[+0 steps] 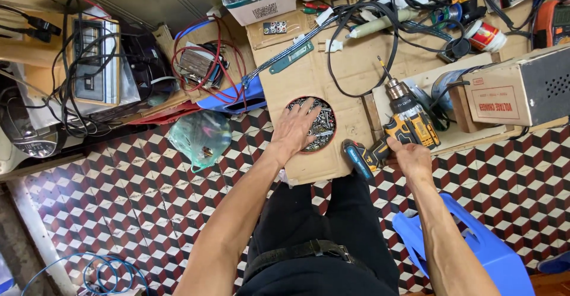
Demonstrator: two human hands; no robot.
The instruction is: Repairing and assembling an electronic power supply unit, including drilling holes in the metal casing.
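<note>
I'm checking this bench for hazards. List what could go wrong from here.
1. The left hand digs bare into the round tin of loose screws; sharp tips could prick the fingers.
2. The right hand holds the yellow cordless drill with a bit fitted, close to that hand; an accidental trigger press might catch it.
3. Black cables trail near the bit and could snag.

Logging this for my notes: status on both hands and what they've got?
Left hand open, fingers in screw tin. Right hand gripping drill, bit pointing away. Black cable loops on cardboard beyond tin.
</note>
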